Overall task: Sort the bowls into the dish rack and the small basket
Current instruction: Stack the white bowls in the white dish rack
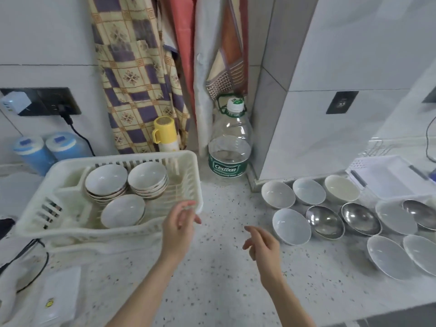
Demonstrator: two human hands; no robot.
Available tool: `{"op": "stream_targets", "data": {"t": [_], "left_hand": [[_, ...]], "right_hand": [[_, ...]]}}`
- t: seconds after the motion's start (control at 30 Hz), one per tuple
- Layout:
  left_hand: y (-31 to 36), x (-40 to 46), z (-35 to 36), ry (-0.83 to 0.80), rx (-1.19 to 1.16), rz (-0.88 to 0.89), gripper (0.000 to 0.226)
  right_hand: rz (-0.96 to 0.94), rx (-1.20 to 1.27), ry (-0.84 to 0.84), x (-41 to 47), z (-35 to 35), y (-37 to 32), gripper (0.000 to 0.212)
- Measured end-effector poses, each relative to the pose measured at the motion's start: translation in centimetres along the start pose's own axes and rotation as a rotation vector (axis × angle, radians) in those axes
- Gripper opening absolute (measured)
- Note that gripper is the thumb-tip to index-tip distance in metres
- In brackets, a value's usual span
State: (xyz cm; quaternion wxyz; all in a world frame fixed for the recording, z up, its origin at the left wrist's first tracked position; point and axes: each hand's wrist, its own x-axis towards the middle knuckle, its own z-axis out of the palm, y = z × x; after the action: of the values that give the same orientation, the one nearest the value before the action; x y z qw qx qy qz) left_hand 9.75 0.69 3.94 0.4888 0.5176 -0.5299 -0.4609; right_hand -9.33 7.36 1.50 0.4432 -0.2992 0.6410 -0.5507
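A speckled worktop point(219, 279) is seen carrying a white plastic dish rack point(37, 215) at the left. Two stacks of ceramic bowls point(106, 179) and one tilted single bowl point(122, 210) are held in the rack. A clear water bottle point(230, 142) is stood by the wall, with a yellow-capped flask point(165, 133) behind the rack. At the right, white bowls point(291, 226) and steel bowls point(325, 221) are laid out in rows, before a white basket point(387, 175). The left hand point(178, 228) is held loosely spread by the rack's corner, nothing gripped. The right hand point(264, 247) is relaxed above the worktop, empty.
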Motion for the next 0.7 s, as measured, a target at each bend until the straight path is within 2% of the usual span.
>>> {"op": "stream_targets", "data": {"t": [0.1,0.17,0.33,0.47,0.53,0.63,0.7], "left_hand": [[-1.6,-0.7,6.2,-0.219,0.109,-0.159,0.018],[-2.5,-0.9,9.8,-0.300,0.194,-0.281,0.024],[-3.9,-1.1,16.7,-0.387,0.219,-0.670,0.052],[-4.9,-1.2,19.9,-0.394,0.202,-0.798,0.067],[-5.3,-1.3,20.8,-0.391,0.161,-0.811,0.059],[-5.8,-1.3,21.8,-0.385,0.068,-0.791,0.028],[-6.2,-1.2,22.3,-0.379,0.032,-0.755,0.020]], "right_hand": [[0.045,0.029,0.078,1.5,-3.7,0.2,0.017],[0.057,0.034,0.091,2.1,-5.9,0.1,0.017],[0.081,0.014,0.109,3.2,-10.5,0.0,0.018],[0.098,-0.034,0.115,4.1,-12.8,0.1,0.019],[0.105,-0.049,0.125,4.5,-13.7,0.2,0.020],[0.115,-0.049,0.129,4.9,-14.8,0.5,0.020],[0.116,-0.045,0.134,5.1,-15.3,0.6,0.020]]}}
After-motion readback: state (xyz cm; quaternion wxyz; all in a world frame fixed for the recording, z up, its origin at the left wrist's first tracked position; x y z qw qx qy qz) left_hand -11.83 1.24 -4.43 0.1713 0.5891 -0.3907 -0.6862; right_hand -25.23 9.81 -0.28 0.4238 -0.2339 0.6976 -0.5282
